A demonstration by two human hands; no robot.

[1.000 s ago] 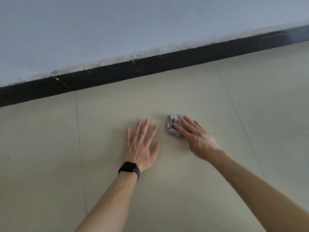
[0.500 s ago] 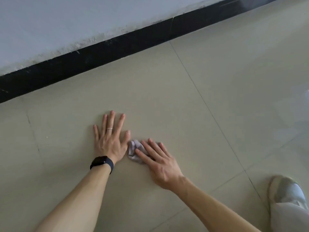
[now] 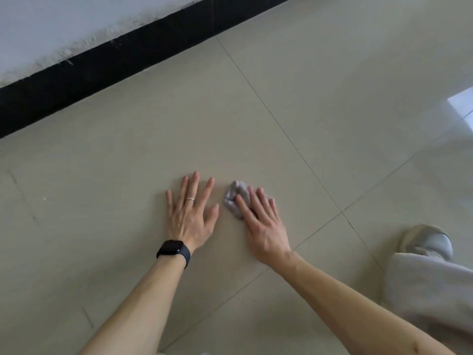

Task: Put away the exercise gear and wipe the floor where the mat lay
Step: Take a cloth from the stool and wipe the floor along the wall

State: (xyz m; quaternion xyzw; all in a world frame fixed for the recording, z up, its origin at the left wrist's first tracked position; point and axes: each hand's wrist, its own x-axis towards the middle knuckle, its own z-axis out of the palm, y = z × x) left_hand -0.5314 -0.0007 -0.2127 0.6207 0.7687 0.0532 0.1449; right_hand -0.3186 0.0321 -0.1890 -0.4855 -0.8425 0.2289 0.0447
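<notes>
A small crumpled grey cloth [image 3: 234,198] lies on the beige tiled floor [image 3: 320,103]. My right hand [image 3: 261,221] presses flat on the cloth, fingers stretched over its near part; the far part sticks out past the fingertips. My left hand [image 3: 189,213] rests flat on the floor just left of the cloth, fingers spread, with a ring on one finger and a black watch [image 3: 174,249] on the wrist. No mat or other exercise gear is in view.
A black skirting board [image 3: 107,62] runs along the foot of the pale wall [image 3: 64,26] at the upper left. My right foot in a light shoe [image 3: 430,242] and a light trouser leg [image 3: 430,290] are at the lower right. Tile joints cross the floor.
My right hand has slid the cloth from beside the left thumb a little to the right. The view has swung right, so the shoe and trouser leg show more.
</notes>
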